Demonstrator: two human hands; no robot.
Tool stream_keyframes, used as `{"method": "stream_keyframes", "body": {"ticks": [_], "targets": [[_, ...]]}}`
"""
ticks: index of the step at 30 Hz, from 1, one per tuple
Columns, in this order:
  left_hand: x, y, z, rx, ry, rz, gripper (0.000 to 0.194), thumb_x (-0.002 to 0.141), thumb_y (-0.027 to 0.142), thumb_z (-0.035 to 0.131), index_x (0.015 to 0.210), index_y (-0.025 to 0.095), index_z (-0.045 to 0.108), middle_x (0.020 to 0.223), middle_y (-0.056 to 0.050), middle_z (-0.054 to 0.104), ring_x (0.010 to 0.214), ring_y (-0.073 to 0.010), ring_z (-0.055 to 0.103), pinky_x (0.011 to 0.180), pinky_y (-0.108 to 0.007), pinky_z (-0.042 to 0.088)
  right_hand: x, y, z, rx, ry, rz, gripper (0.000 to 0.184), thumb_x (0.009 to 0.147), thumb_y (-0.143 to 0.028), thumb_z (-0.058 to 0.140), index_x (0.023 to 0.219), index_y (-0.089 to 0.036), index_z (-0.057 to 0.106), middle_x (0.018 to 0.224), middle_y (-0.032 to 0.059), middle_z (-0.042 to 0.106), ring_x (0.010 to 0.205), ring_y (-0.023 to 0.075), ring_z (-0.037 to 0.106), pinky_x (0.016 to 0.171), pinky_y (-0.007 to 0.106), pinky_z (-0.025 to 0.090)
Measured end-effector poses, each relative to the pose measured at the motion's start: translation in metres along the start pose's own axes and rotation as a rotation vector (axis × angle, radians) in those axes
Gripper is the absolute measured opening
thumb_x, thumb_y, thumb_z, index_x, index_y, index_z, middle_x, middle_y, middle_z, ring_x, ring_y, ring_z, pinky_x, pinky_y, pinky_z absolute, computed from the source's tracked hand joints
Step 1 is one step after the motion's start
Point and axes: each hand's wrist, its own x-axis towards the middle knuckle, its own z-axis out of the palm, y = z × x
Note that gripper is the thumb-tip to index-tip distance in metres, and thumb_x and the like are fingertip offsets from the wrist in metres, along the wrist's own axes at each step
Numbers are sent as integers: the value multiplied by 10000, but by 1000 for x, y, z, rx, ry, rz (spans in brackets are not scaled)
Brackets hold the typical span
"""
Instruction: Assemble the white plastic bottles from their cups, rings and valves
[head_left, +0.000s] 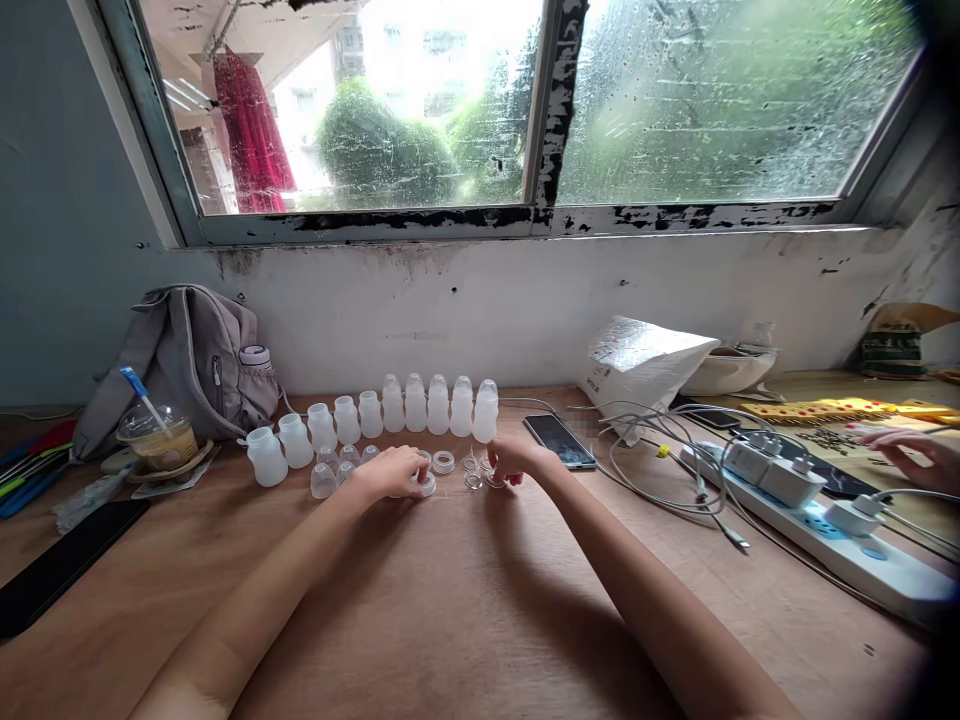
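My left hand point(401, 472) rests low over the table, its fingers closed around the edge of a white collar ring point(427, 485). Another white ring point(443, 462) lies just beyond it. My right hand point(511, 460) has its fingers bent down together over small clear pieces that it partly hides; what it grips cannot be made out. Beside it are clear nipple-like pieces point(472, 472). Clear domed caps point(324, 481) stand left of my left hand. Behind runs a row of small frosted baby bottles: several uncapped ones point(266, 458) at left, several capped ones point(438, 405) at right.
A phone point(559, 441), tangled cables point(660, 460) and a power strip point(817, 525) lie to the right. Another person's hand point(919, 458) is at far right. At left are a grey backpack point(180, 360), an iced drink point(157, 437) and a black slab-like object point(71, 565).
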Motion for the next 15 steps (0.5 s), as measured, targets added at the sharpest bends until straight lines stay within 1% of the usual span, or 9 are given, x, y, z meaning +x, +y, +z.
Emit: {"method": "stream_keyframes", "body": {"ticks": [8,11,13,14,15], "targets": [[3,-5,5,-10,14,-4,163,664,340,591,767,215,578,847,-23,554,776,-178,536,613,-234,382,1,0,1,4,5,-5,215,618,-111,656,811,-104,562,562,16,597,517,149,608,480,220,463],[1,-7,2,-26,26,-10,214,649,374,609,790,218,571,853,-17,560,778,-178,534,619,-232,390,1,1,1,9,5,-11,218,623,-125,659,815,-102,557,561,15,593,498,146,600,467,223,463],[0,-11,-4,-37,62,-23,258,689,420,573,849,219,560,890,-23,562,814,-186,531,654,-243,402,1,1,-1,15,13,-20,210,641,-142,650,822,-101,552,576,22,594,489,144,594,450,224,460],[0,-14,-7,-39,102,-43,277,725,434,534,896,216,548,925,-35,558,854,-195,524,690,-257,405,0,1,-2,17,21,-27,202,654,-156,644,825,-101,551,585,26,596,487,142,591,444,223,458],[1,-17,-11,-30,170,-81,296,756,432,497,949,210,532,972,-51,548,903,-209,511,733,-277,403,-1,1,-3,20,31,-36,193,669,-173,638,826,-104,550,594,29,598,486,139,589,440,221,455]]}}
